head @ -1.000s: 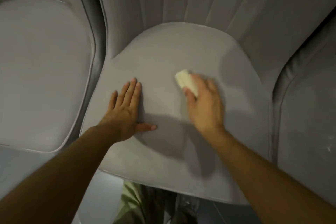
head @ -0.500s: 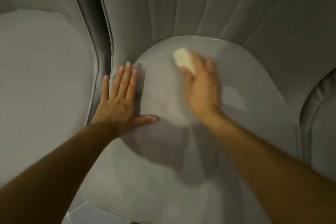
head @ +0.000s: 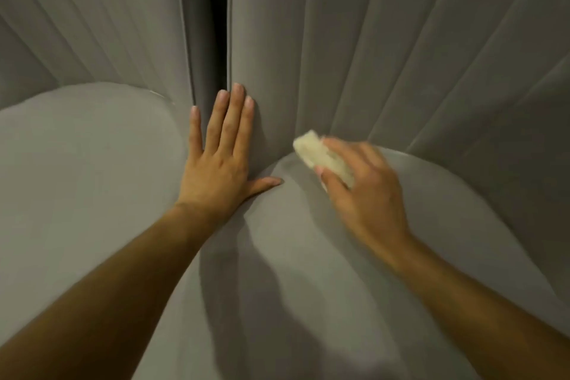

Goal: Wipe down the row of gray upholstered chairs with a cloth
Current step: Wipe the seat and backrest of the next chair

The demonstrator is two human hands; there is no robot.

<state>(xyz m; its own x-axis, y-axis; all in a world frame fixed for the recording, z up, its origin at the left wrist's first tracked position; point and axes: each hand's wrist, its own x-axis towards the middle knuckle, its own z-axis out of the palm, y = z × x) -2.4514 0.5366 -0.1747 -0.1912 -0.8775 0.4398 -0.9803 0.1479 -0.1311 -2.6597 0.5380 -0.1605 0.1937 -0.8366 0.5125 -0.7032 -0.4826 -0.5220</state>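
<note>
On the gray upholstered chair [head: 308, 271], the crease where the seat meets the channelled backrest [head: 354, 55] likely wants firm, overlapping strokes. The left hand [head: 216, 170], its grip apart with fingers straight, braces the backrest's edge. The right hand [head: 364, 194] has its grip clamped on the folded cream cloth [head: 320, 157] at the seat's rear. The cloth's long axis slants, with its free end pointing up-left into that crease.

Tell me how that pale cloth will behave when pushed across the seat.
Probably soft and floppy: the cloth sits bunched in the right hand. Likely light, as one hand holds it easily. It may drag rather than slide on the upholstered seat.
</note>
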